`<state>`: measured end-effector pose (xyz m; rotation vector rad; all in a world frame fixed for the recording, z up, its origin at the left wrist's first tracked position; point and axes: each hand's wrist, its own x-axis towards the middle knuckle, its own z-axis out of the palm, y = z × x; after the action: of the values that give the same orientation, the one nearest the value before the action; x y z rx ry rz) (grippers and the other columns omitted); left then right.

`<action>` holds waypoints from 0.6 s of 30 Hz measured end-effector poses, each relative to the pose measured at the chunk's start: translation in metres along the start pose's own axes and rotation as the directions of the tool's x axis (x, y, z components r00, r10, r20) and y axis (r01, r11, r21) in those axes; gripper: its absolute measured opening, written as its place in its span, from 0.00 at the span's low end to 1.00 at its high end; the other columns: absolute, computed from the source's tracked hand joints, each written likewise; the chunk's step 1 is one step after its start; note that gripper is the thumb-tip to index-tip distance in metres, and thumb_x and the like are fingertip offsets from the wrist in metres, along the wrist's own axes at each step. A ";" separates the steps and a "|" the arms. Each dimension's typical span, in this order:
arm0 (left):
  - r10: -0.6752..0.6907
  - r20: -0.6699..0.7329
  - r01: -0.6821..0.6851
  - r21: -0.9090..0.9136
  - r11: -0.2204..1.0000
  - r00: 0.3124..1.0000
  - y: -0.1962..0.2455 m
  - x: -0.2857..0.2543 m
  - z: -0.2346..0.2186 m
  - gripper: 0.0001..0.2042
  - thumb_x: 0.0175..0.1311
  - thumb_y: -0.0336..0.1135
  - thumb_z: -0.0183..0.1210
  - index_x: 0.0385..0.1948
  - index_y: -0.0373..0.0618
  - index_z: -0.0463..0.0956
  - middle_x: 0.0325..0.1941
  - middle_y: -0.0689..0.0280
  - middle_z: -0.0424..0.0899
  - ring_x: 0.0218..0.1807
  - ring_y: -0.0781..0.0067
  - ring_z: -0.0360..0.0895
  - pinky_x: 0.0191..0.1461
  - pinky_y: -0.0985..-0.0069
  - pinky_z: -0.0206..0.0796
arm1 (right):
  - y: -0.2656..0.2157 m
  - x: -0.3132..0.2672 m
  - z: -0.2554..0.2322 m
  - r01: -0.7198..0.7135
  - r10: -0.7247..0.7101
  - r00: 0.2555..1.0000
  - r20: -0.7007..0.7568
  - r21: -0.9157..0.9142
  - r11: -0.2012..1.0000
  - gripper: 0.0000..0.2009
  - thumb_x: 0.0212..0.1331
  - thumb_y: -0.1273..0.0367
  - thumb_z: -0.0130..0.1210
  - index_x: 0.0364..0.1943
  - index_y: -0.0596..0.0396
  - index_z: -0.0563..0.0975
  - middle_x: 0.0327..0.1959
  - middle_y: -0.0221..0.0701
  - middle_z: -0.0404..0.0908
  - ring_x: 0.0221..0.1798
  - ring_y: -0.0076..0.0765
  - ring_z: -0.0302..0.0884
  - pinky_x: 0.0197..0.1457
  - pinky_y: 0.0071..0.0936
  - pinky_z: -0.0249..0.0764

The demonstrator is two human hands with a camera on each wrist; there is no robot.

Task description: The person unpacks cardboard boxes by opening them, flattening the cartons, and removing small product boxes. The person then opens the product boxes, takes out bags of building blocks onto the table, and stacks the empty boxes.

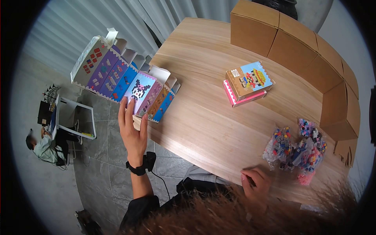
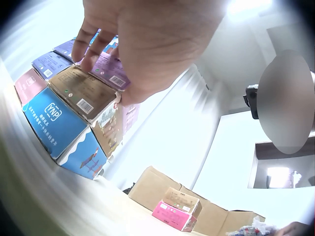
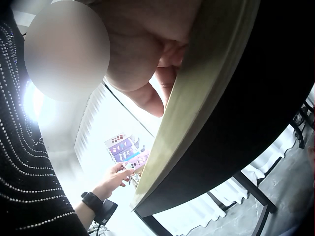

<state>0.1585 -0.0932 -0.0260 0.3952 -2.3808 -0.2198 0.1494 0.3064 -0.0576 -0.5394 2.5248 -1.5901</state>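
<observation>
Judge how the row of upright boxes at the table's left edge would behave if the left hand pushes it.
The row of boxes likely topples easily: they stand narrow, flaps open, partly past the table edge. They look like light cardboard, so the left hand could probably slide them.

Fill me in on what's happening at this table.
A person's left hand lies with straight fingers on a row of colourful toy boxes at the wooden table's edge. The right hand rests curled at the near edge beside bags of small bricks. Two more stacked boxes sit mid-table.
</observation>
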 end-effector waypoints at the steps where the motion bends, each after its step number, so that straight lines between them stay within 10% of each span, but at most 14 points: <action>1: 0.000 0.001 0.000 -0.001 1.000 1.000 -0.001 0.000 -0.001 0.27 0.71 0.33 0.64 0.71 0.48 0.71 0.79 0.58 0.66 0.75 0.57 0.69 0.56 0.70 0.71 | 0.001 0.000 0.000 -0.004 0.004 1.000 0.002 0.005 1.000 0.06 0.58 0.79 0.65 0.39 0.59 0.86 0.30 0.32 0.84 0.22 0.24 0.75 0.24 0.21 0.68; 18: 0.037 -0.020 -0.038 -0.069 0.997 0.999 0.002 -0.004 -0.004 0.29 0.62 0.27 0.69 0.67 0.44 0.73 0.77 0.54 0.68 0.72 0.54 0.71 0.59 0.65 0.71 | 0.002 -0.001 0.001 -0.003 0.003 1.000 -0.001 0.016 1.000 0.06 0.58 0.79 0.65 0.39 0.59 0.86 0.31 0.33 0.84 0.21 0.24 0.74 0.24 0.21 0.67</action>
<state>0.1640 -0.0902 -0.0249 0.3182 -2.3532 -0.2802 0.1505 0.3066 -0.0606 -0.5330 2.5105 -1.6089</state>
